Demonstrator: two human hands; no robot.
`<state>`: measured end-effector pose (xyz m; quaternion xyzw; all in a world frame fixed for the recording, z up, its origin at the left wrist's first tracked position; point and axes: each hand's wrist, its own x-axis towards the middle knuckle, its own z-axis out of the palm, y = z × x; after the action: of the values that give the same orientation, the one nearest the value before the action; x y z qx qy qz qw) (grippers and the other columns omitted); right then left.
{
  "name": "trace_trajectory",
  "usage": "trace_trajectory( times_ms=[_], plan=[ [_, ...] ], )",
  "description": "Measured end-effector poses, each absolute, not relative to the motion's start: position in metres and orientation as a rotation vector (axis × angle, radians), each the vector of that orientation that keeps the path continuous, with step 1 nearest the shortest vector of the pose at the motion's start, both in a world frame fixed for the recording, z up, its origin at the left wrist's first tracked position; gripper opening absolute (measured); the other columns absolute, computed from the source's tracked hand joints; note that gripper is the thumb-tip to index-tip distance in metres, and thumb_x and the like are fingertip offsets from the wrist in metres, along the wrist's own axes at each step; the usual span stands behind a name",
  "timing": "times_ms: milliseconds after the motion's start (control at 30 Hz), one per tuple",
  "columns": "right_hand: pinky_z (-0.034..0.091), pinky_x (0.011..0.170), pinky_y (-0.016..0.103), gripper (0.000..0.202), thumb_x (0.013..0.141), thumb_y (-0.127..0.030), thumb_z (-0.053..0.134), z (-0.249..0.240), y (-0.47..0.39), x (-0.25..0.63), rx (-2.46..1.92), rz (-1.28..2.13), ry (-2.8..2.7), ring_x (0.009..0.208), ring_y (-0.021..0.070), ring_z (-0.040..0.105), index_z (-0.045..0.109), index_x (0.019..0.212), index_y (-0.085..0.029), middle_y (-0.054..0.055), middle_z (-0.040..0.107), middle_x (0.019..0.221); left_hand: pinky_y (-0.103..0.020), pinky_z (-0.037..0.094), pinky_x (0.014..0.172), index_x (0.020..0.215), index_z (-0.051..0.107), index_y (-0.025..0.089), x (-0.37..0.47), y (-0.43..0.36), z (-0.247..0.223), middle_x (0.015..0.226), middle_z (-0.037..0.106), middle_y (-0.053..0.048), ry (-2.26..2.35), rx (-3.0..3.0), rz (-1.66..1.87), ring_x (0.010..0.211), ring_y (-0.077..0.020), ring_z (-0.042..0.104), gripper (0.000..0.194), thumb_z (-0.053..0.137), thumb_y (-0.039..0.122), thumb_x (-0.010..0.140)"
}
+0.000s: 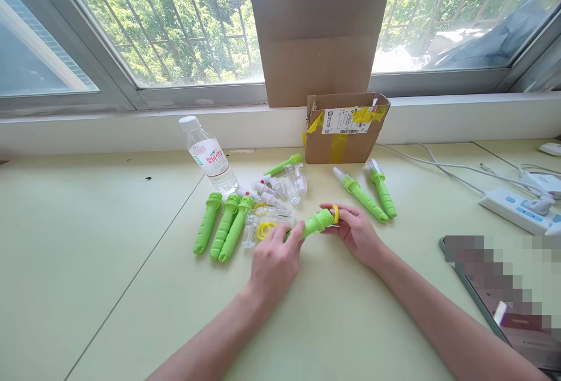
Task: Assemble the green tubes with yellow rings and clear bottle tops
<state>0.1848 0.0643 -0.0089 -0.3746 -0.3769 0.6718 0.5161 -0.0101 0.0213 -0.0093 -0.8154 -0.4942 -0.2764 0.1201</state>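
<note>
Gripping green handle point(319, 222) w/ L hand point(276, 257), pinching yellow ring point(335, 214) w/ R hand point(357, 232)

I'm holding the handle just above the table point(118, 235), around mid-scene, L fingers closed round one end & partly hiding it; its threaded end is pointing R & a bit far. My R thumb & fingers are closing on the ring right at that threaded end; can't tell if it's touching the thread.

Just far-L of my L hand, loose rings point(266, 229) are lying next to clear caps point(250, 229), & white inserts point(270, 200) are lying in a pile w/ more caps, a few showing red spots. Farther L, three green handles point(224, 227) are lying side by side, threads facing far. Another handle point(280, 166) is lying at the pile's far side. Far-R of my hands, two capped handles point(384, 192) are lying w/ clear ends facing far.

A clear bottle point(213, 162) w/ white cap is standing far-L of the pile. An open cardboard box point(339, 144) w/ yellow tape & label is sitting far, by the sill; a brown cardboard panel point(322, 30) is rising behind it. Far R, a white power strip point(508, 208) is lying w/ cables; near R, a dark-edged slab point(471, 284), partly pixelated, is lying flat.
</note>
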Motion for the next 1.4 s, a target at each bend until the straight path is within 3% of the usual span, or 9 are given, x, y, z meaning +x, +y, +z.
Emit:
trace_trajectory(
  times_ms=[300, 633, 1400],
  plan=[
    [0.054, 0.076, 0.039, 0.034, 0.086, -0.032, 0.047, -0.0055, 0.0611, 0.1824, -0.915, 1.617, -1.003, 0.091, 0.0249, 0.064, 0.072, 0.101, -0.013, 0.012, 0.07, 0.094, -0.024, 0.041, 0.059, 0.119, 0.056, 0.019, -0.0096, 0.0195, -0.0088, 0.085, 0.063, -0.005, -1.318, -2.385, -0.78, 0.072, -0.0156, 0.058, 0.028, 0.048, 0.018, 0.092],
    [0.057, 0.074, 0.043, 0.042, 0.087, -0.046, 0.052, -0.0077, 0.0588, 0.1797, -0.944, 1.552, -1.081, 0.089, 0.0265, 0.066, 0.067, 0.109, -0.013, 0.011, 0.069, 0.089, -0.024, 0.042, 0.06, 0.12, 0.057, 0.02, -0.0101, 0.0195, -0.0103, 0.085, 0.063, -0.005, -1.296, -2.336, -0.791, 0.074, -0.016, 0.058, 0.031, 0.05, 0.015, 0.09],
    [0.056, 0.073, 0.041, 0.034, 0.085, -0.038, 0.055, 0.0004, 0.0596, 0.185, -0.865, 1.708, -1.015, 0.085, 0.0227, 0.062, 0.068, 0.11, -0.018, 0.008, 0.068, 0.086, -0.026, 0.044, 0.063, 0.121, 0.055, 0.021, -0.0099, 0.0183, -0.0069, 0.086, 0.064, -0.005, -1.265, -2.324, -0.826, 0.075, -0.0168, 0.059, 0.035, 0.053, 0.012, 0.088]
  ],
)
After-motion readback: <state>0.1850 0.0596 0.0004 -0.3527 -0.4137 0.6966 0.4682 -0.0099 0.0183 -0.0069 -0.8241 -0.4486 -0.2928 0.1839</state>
